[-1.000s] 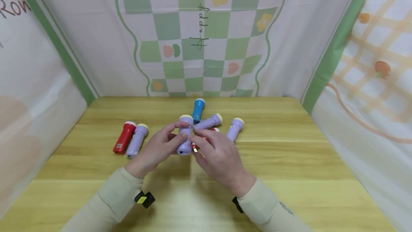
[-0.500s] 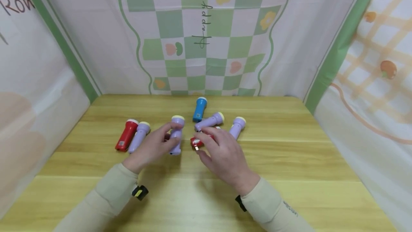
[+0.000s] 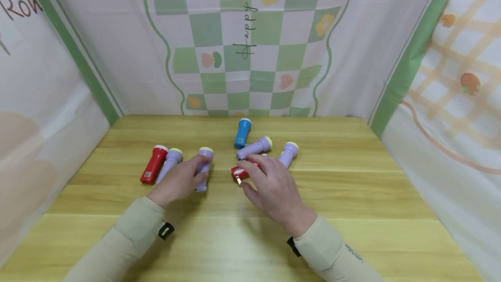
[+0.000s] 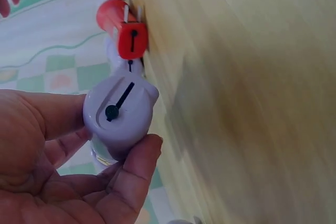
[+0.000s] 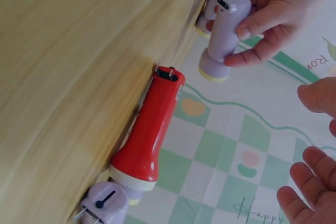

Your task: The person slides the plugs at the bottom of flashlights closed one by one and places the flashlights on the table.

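The left hand (image 3: 179, 182) pinches a purple flashlight (image 5: 224, 31) between thumb and curled fingers, and since the earlier frames it has carried it leftward. A second ago both hands met around this flashlight; now it is well apart from the right hand (image 3: 274, 191) and near the other purple flashlight (image 3: 172, 158) just left of it, which lies beside a red flashlight (image 3: 154, 163) farther left.

The right hand has let go and drawn away; its fingers are loosely bent and spread, with nothing in them. Below its fingertips lies the second red flashlight (image 5: 146, 129), metal prongs out, which the two hands partly hid a second ago and which now shows more plainly. Beyond the right hand, a slanting purple flashlight (image 3: 254, 147) and a blue flashlight (image 3: 242, 133) lie as before, as does the rightmost purple flashlight (image 3: 288, 154) just past its knuckles.
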{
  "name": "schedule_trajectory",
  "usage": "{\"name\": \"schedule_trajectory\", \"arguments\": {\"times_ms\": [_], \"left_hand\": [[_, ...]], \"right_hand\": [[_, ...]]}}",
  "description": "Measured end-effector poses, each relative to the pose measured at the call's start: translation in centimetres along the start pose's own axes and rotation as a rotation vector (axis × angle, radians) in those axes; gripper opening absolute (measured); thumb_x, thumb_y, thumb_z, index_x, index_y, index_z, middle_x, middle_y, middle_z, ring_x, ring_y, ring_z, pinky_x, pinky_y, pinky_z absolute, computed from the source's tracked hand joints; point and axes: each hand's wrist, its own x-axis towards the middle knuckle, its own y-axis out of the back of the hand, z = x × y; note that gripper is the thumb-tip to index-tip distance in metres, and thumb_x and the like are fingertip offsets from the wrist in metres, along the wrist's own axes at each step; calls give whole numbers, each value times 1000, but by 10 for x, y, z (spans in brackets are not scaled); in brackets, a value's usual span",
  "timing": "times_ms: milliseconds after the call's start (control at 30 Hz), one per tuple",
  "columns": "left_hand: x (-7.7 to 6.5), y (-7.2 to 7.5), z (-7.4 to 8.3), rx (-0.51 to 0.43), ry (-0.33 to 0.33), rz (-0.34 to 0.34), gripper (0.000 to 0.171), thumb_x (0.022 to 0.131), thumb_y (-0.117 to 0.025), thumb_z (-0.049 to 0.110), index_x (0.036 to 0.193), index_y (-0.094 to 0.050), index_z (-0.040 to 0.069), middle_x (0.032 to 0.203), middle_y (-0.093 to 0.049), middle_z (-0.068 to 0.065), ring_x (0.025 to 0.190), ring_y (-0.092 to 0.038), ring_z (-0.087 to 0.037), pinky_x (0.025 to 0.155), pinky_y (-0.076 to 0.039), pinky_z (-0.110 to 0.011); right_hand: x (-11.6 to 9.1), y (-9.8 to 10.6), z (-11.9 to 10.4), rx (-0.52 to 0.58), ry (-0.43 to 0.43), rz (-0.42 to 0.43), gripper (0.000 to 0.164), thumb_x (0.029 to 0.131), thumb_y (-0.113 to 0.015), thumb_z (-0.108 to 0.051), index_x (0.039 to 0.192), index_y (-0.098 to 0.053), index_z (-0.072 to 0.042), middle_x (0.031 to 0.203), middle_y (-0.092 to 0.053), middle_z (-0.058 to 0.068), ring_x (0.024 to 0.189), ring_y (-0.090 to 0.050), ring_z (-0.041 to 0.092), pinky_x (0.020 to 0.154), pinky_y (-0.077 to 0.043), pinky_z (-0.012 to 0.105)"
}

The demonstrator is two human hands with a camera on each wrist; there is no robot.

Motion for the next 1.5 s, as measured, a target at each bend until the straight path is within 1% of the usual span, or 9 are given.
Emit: {"name": "schedule_trajectory", "arguments": {"times_ms": [200, 567, 767, 900, 1000, 1133, 1233, 1367, 1500], "left_hand": [[3, -4, -8, 64, 7, -8, 43, 103, -64, 17, 144, -56, 7, 119, -74, -15, 86, -66, -19, 85, -58, -44], [5, -9, -17, 123, 11, -13, 42, 101, -67, 16, 141, -58, 6, 104, -73, -11, 75, -61, -17, 73, -55, -37], [2, -9, -14, 149, 12, -16, 41, 104, -64, 17, 143, -57, 7, 83, -65, -3, 61, -55, -13, 58, -47, -29], [-2, -11, -12, 194, -8, 23, 37, 103, -65, 15, 139, -60, 6, 73, -60, -1, 59, -53, -14, 53, -44, -29], [-5, -13, -10, 247, -25, 61, 32, 101, -68, 13, 131, -64, 5, 75, -65, -4, 64, -58, -17, 56, -48, -33], [-11, -16, -6, 340, -50, 105, 35, 97, -74, 14, 128, -64, 2, 102, -72, -18, 81, -68, -26, 64, -57, -41], [-16, -17, -3, 408, -76, 126, 39, 95, -76, 15, 128, -65, -1, 122, -69, -26, 89, -71, -33, 67, -61, -45], [-21, -19, -1, 456, -107, 124, 32, 95, -75, 7, 124, -67, -4, 133, -65, -28, 84, -72, -34, 65, -62, -44], [-24, -21, -3, 494, -147, 169, 23, 92, -72, -4, 115, -68, -4, 124, -67, -27, 72, -68, -30, 57, -58, -41]], "right_hand": [[-1, -1, 0, 0, 3, -6, 47, 83, -86, -17, 125, -67, -8, 124, -68, 14, 105, -67, 29, 93, -57, 42], [0, 0, 0, 2, -1, -22, 49, 83, -87, -18, 126, -66, -8, 125, -67, 13, 107, -66, 29, 94, -57, 42], [-1, -2, 0, 5, 9, 0, 49, 82, -88, -17, 124, -67, -8, 123, -67, 13, 107, -67, 29, 94, -57, 42], [-1, -2, 0, 9, 7, 0, 49, 81, -88, -17, 124, -67, -8, 124, -67, 14, 107, -67, 29, 95, -57, 42], [-1, -2, 0, 11, 3, -3, 49, 82, -88, -17, 125, -67, -8, 124, -67, 13, 107, -67, 29, 95, -57, 43], [-1, -3, -1, 10, -2, -12, 49, 82, -87, -17, 125, -67, -8, 125, -67, 14, 109, -67, 29, 96, -57, 42], [-1, -3, -1, 11, -3, -17, 48, 83, -87, -17, 125, -67, -7, 125, -67, 14, 110, -67, 29, 97, -57, 43], [-1, -3, 0, 15, -4, -19, 49, 83, -87, -17, 126, -67, -7, 125, -67, 14, 110, -66, 29, 97, -57, 43], [-1, -3, -1, 20, -2, -24, 49, 83, -87, -17, 126, -66, -7, 125, -67, 14, 110, -66, 29, 97, -57, 43]]}}
